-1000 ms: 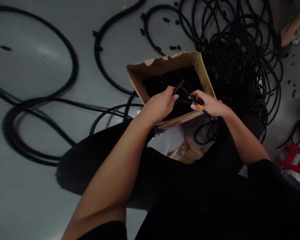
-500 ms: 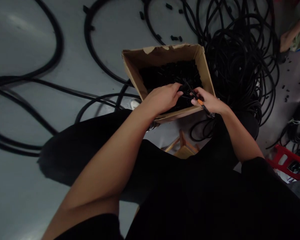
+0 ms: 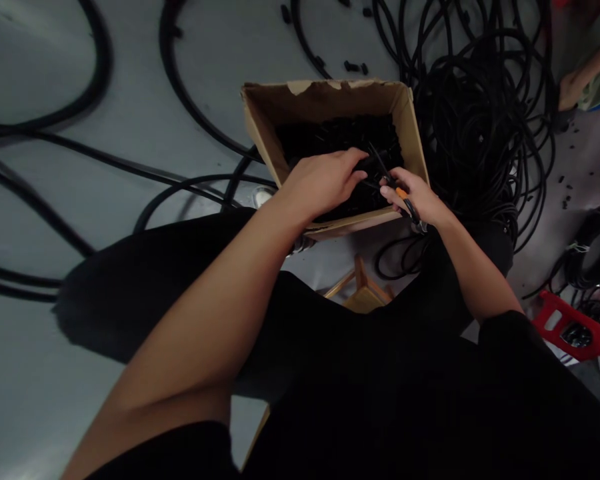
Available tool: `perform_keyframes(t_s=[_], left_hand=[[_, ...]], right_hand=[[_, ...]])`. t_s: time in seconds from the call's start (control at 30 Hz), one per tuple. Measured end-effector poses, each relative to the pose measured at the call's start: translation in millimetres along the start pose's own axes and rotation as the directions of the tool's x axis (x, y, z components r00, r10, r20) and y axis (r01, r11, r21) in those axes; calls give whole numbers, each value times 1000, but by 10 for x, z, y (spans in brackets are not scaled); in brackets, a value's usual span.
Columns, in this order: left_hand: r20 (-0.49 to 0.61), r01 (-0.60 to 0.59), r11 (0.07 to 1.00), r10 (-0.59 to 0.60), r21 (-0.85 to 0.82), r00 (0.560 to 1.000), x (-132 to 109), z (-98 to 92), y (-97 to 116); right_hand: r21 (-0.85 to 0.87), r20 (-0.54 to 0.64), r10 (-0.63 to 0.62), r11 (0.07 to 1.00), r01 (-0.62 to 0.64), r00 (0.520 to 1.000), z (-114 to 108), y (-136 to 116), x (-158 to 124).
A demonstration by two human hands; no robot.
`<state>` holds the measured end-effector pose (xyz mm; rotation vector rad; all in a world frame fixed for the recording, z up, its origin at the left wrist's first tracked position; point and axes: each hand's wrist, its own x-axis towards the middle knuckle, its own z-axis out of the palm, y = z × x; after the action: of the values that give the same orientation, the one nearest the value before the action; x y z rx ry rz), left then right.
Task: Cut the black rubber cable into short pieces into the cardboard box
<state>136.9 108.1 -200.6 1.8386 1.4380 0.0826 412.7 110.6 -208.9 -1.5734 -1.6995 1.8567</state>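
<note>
From above, a hand can pass into the carton point(image 3: 325, 103) over its torn 12 o'clock rim, where room remains above the black pieces point(image 3: 337, 130). The left hand point(image 3: 325, 177) bars 7 o'clock; the right hand point(image 3: 417, 197) bars 4, its orange-handled tool point(image 3: 403, 193) pointing to 11. Outside, a cable heap point(image 3: 470, 113) crowds 3 o'clock, a thick cable point(image 3: 180, 87) curves past 10, and a wooden stool point(image 3: 365, 300) stands at 6.

No lettering (or number) can be read.
</note>
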Motion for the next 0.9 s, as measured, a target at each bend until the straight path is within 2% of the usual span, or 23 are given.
perform_keyframes(t_s=[0.2,0.5,0.9], left_hand=[[-46,68,996,-71,-50,996,5,-91,41],[-81,7,995,-15,-98,997,42,-6,14],[-102,-24,972,1,-235,995,128,46,-23]], right_hand=[[55,-39,17,998,-15,999,109,-36,22],[62,-12,54,997,-53,998,29,-36,-57],[82,-84,3,997,4,996,-20,-48,-58]])
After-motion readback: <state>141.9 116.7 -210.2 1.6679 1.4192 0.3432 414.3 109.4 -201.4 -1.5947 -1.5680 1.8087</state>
